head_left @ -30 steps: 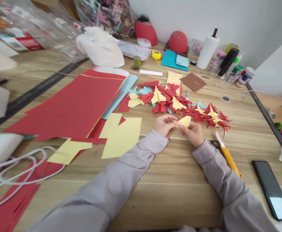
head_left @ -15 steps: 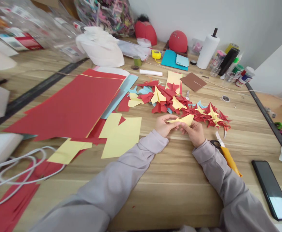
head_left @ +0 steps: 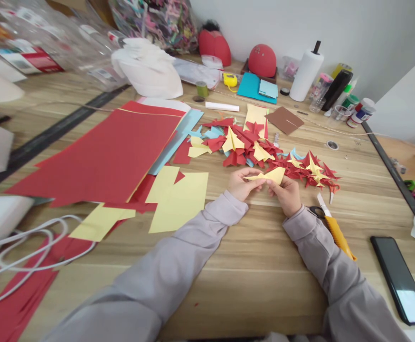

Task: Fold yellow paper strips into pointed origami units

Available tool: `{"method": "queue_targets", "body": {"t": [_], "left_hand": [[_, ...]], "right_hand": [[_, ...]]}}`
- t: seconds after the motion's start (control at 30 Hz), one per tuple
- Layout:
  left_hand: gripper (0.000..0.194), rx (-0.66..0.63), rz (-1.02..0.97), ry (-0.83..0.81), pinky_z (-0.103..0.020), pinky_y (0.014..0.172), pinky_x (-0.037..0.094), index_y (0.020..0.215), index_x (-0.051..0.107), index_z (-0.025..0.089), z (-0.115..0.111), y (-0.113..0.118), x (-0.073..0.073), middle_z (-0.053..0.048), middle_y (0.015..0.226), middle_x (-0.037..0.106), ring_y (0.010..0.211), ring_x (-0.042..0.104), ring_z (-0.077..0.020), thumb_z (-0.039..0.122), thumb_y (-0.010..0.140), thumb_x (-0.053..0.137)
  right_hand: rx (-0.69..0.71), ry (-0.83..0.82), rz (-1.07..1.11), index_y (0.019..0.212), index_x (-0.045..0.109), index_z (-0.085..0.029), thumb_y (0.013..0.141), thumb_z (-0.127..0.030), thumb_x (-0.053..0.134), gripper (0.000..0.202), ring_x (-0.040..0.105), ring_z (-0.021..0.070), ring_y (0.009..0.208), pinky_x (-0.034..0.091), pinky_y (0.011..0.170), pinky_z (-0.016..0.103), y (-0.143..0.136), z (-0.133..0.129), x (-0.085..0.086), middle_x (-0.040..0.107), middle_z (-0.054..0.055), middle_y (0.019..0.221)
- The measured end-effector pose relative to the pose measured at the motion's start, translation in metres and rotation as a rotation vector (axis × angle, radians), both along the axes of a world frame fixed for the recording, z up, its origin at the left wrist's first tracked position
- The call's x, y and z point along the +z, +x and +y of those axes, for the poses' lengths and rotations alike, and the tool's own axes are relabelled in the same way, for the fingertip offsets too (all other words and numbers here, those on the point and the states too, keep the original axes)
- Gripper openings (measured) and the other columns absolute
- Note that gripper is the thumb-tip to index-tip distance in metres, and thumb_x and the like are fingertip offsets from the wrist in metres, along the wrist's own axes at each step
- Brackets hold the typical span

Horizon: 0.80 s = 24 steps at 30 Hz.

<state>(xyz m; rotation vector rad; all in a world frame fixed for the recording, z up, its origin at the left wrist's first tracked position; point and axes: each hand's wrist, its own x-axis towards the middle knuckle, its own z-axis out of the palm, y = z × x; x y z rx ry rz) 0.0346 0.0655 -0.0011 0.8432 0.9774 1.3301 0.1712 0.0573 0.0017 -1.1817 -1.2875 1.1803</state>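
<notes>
A folded yellow paper plane (head_left: 276,175) is pinched between both hands, just above the wooden table. My left hand (head_left: 242,184) grips its left end, thumb on top, while my right hand (head_left: 286,194) holds its right side with thumb and fingers. Part of the paper is hidden behind my fingers. Right behind the hands lies a heap of folded red, yellow and blue paper planes (head_left: 234,142), and a row of red and yellow folded pieces (head_left: 312,170) continues it to the right.
Large red sheets (head_left: 100,156) and loose yellow paper (head_left: 182,204) lie to the left. An orange-handled cutter (head_left: 337,235) rests beside my right forearm, with a phone (head_left: 401,280) farther right. Bottles (head_left: 360,113), a yellow tape measure (head_left: 230,80) and a white cable (head_left: 47,242) also lie around.
Both hands stay in nearly the same place with the yellow paper plane. The right fingers and the plane's right end have shifted very slightly.
</notes>
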Motion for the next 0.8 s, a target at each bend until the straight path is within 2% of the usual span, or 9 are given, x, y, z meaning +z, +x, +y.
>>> {"method": "queue_targets", "body": {"t": [0.33,0.57,0.8], "left_hand": [[0.042,0.054,-0.05,-0.064,-0.02,0.039,0.041,0.071,0.061,0.011,0.0023,-0.0004,0.0009,0.003,0.051,0.059,0.038,0.052,-0.0082,0.024,0.037,0.082],[0.037,-0.012,0.003,-0.028,-0.023,0.048,0.048,0.072,0.063,0.01,0.0005,0.0015,0.0002,0.0,0.057,0.063,0.048,0.058,-0.0116,0.026,0.044,0.08],[0.034,-0.001,0.038,-0.022,-0.022,0.045,0.047,0.07,0.062,0.01,0.0005,0.0014,-0.0016,0.0,0.055,0.063,0.045,0.057,-0.0107,0.025,0.044,0.08]], "right_hand": [[0.049,0.006,-0.033,0.063,0.06,-0.016,0.065,-0.05,0.068,0.035,0.05,0.0098,0.045,0.044,0.045,0.024,-0.0004,-0.0015,0.0027,0.059,-0.001,0.053],[0.047,0.044,-0.022,0.066,0.063,-0.015,0.067,-0.048,0.067,0.034,0.051,0.0103,0.047,0.045,0.048,0.025,-0.0002,-0.0008,0.0012,0.062,0.001,0.056],[0.05,0.051,-0.022,0.065,0.063,-0.016,0.065,-0.049,0.068,0.034,0.052,0.0109,0.046,0.046,0.048,0.026,0.0006,-0.0005,-0.0003,0.063,0.001,0.056]]}}
